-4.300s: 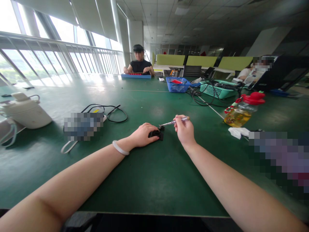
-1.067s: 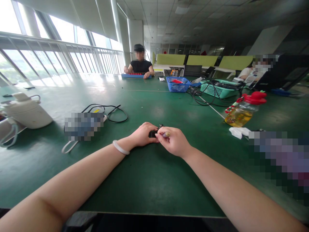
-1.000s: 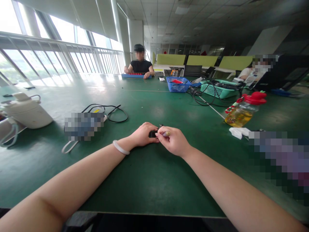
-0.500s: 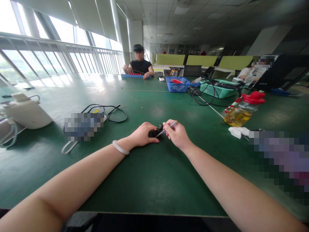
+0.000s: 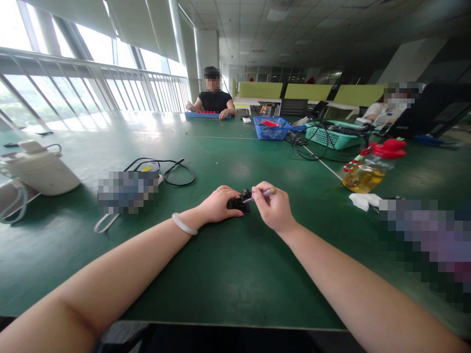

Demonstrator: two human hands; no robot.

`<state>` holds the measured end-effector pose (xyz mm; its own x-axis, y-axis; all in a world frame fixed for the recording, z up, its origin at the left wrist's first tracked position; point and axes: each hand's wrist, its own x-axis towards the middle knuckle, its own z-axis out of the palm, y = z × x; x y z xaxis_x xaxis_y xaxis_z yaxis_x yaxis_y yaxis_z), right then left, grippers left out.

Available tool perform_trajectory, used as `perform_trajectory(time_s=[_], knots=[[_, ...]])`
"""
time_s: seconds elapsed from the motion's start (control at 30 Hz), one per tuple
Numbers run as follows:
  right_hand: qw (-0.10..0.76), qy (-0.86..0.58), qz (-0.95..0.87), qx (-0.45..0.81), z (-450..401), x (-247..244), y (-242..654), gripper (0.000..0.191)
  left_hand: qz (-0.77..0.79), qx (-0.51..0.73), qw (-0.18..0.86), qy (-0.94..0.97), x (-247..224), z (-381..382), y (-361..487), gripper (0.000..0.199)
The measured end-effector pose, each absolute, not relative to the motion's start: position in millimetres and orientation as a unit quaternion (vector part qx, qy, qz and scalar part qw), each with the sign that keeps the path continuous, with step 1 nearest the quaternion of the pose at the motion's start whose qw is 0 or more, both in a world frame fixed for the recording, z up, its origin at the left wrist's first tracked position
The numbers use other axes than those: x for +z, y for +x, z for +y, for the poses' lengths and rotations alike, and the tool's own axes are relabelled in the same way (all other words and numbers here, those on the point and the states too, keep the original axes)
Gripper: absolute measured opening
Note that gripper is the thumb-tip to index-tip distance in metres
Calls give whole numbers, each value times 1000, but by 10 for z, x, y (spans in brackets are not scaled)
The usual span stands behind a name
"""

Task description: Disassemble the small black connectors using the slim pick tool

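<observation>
A small black object [image 5: 244, 206] rests on the green table [image 5: 228, 274] in front of me, too small to make out in detail. My left hand [image 5: 222, 204], with a white bracelet on its wrist, grips its left side between thumb and fingers. A slim pen-like tool [image 5: 260, 194] with a brownish end is pinched in my right hand [image 5: 274, 206]. Its tip points left and down at the black object; whether it touches cannot be seen.
A white jug-like container [image 5: 44, 169] and a cabled, blurred item [image 5: 128, 192] lie left. Right are a red-lidded bottle [image 5: 366, 169], white tissue [image 5: 364, 201], blue basket [image 5: 271, 129], green basket [image 5: 333, 136] and cables. Across sits a person [image 5: 215, 100] by a blue tray [image 5: 206, 116].
My right hand has shifted slightly right, and the tool has tilted flatter, uncovering more of the black object. My left hand stays about where it was.
</observation>
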<state>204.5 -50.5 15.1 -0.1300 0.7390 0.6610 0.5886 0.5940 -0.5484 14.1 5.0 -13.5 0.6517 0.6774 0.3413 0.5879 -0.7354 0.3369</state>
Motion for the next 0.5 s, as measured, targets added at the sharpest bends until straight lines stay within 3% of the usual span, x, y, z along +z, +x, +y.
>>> perform_trajectory(time_s=[0.37,0.5], knots=[[469,-475,-724,174,-371,83,2084,30,361,247,104,893,-81,-1,148,39],[531,-450,-701,154,-414,97,2101,29,377,270,90,881,-40,-25,154,37]])
